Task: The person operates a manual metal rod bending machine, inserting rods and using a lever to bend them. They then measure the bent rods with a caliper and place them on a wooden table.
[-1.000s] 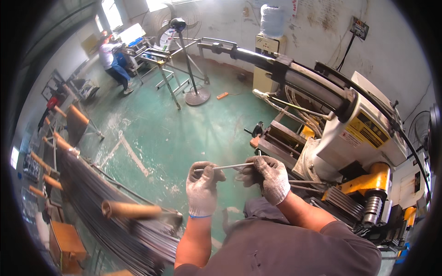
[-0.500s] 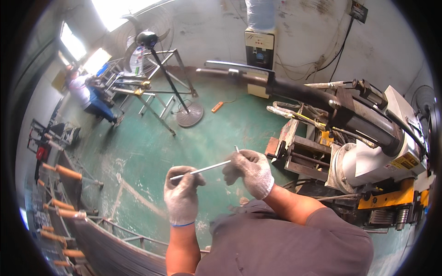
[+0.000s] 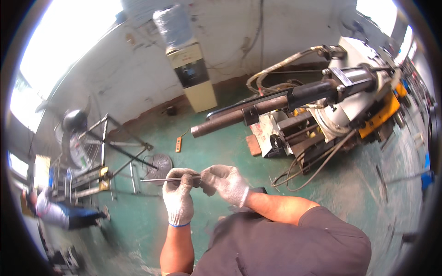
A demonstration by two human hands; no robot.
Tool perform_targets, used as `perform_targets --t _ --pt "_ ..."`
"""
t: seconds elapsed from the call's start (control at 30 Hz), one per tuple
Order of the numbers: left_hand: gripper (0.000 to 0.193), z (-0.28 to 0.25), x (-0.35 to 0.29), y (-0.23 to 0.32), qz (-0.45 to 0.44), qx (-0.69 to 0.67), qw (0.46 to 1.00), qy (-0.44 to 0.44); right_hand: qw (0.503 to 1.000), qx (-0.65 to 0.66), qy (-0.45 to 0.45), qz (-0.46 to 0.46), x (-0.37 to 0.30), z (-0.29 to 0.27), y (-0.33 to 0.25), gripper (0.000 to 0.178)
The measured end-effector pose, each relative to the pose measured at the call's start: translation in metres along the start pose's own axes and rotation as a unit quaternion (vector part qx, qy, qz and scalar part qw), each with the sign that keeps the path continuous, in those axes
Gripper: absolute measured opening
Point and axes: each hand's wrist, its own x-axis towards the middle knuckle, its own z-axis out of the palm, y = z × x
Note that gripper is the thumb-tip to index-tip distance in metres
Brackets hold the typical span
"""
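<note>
A thin, straight metal rod [image 3: 154,180] lies nearly level between my two hands, in front of my chest. My left hand [image 3: 178,198], in a whitish knit work glove with a blue cuff edge, pinches it between thumb and fingers, and one end pokes out to the left. My right hand [image 3: 226,184], gloved likewise, is closed around the rod's other end, close beside the left fingertips. The glove hides that end, so its tip does not show.
Right of me stands a machine with a long dark cylinder arm [image 3: 267,108] and hoses reaching the floor. Ahead are a water dispenser [image 3: 191,69] and an orange power strip [image 3: 178,144]. A pedestal fan [image 3: 75,122], metal frames and another person [image 3: 64,211] are at left.
The view has swung to the right. My right hand has come in against my left, and more of the rod now sticks out left of the left hand.
</note>
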Motion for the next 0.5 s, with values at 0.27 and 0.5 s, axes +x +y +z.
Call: perform_targets --t 0.27,0.5 --pt "0.031 -0.012 0.133 0.016 0.025 0.052 0.985 -0.163 0.982 0.075 0.115 -0.128 0.095 0.007 0.012 0.028" --pt "0.024 0.024 0.219 0.027 -0.022 0.074 0.962 -0.262 0.956 0.11 0.2 -0.186 0.154 -0.013 -0.002 0.022"
